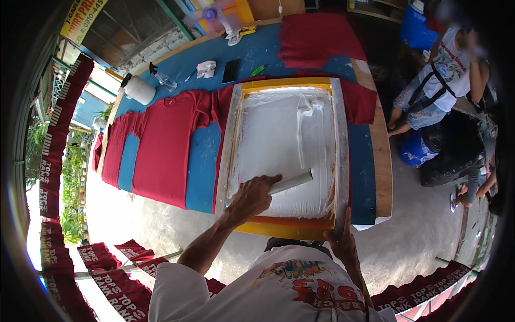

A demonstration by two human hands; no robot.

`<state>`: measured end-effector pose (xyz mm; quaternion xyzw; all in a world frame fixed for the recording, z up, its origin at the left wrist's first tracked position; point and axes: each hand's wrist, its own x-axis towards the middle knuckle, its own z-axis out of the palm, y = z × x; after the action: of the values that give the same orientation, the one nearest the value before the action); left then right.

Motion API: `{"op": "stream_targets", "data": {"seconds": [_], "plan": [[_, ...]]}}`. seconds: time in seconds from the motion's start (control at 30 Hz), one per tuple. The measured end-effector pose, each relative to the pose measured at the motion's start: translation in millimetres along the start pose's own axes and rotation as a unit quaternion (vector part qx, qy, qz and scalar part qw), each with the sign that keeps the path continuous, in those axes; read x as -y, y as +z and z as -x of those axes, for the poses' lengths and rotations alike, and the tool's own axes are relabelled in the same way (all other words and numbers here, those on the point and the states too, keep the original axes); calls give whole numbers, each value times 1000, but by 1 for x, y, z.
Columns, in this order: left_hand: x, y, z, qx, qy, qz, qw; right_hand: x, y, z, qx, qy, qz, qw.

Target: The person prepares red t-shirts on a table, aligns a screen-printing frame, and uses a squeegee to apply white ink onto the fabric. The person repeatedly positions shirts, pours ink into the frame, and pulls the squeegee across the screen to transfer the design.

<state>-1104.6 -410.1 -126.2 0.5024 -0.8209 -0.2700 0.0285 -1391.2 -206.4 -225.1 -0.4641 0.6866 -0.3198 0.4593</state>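
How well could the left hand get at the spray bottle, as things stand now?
Probably not right away: the left hand is holding the scraper, and the spray bottle is near the table's far edge, beyond a red shirt.

Head-worn view (wide fisheye); downward, close above framed screen [268, 134]
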Motion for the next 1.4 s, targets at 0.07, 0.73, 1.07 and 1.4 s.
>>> {"op": "stream_targets", "data": {"seconds": [0.07, 0.73, 1.07, 1.4], "plan": [[12, -14, -40, -60, 56, 6, 997, -3, 1, 0, -6, -5, 2, 1000], [43, -40, -298, -28, 235, -179, 955, -14, 2, -2, -13, -20, 1, 1000], [9, 40, -46, 3, 259, -120, 958, -17, 4, 0, -25, -68, -12, 997], [4, 27, 18, 66, 140, -114, 981, -20, 2, 2, -9, -110, -29, 993]]}}
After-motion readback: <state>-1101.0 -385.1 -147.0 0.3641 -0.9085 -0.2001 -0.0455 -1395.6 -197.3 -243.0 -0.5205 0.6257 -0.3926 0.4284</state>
